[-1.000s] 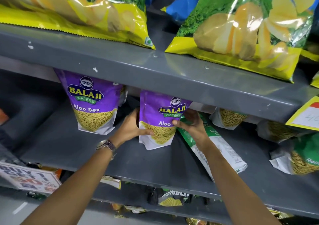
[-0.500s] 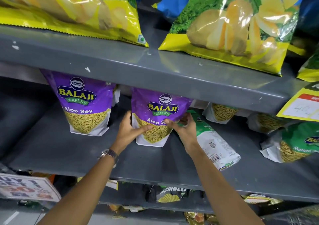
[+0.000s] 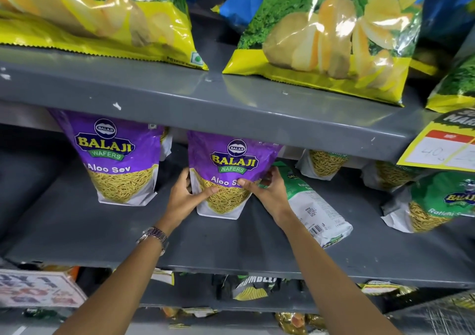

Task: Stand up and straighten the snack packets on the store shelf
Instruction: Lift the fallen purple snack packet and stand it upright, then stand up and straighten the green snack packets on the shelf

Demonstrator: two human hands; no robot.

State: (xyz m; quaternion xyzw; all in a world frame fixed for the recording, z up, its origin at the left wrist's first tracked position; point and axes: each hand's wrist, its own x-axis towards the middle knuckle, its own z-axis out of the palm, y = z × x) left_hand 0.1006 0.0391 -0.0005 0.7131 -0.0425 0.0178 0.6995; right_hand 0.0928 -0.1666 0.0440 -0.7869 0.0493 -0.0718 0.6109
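A purple Aloo Sev packet (image 3: 231, 159) stands upright on the grey middle shelf (image 3: 108, 231). My left hand (image 3: 186, 197) grips its left side and my right hand (image 3: 267, 190) grips its right side, thumbs across the front. A second purple Aloo Sev packet (image 3: 115, 159) stands upright to its left, apart from it. Behind my right hand a green and white packet (image 3: 311, 206) lies flat on its face, angled toward the shelf's front. Its upper part is hidden by my hand.
Further right, green packets (image 3: 437, 203) lean over and others (image 3: 326, 163) stand at the back. Large yellow chip bags (image 3: 329, 38) fill the upper shelf (image 3: 205, 108). A yellow price tag (image 3: 442, 149) hangs at right. Below, a promo sign (image 3: 36, 288) and more packets.
Both hands have kept hold of the purple packet and set it more upright and square. The view has shifted slightly right and closer.
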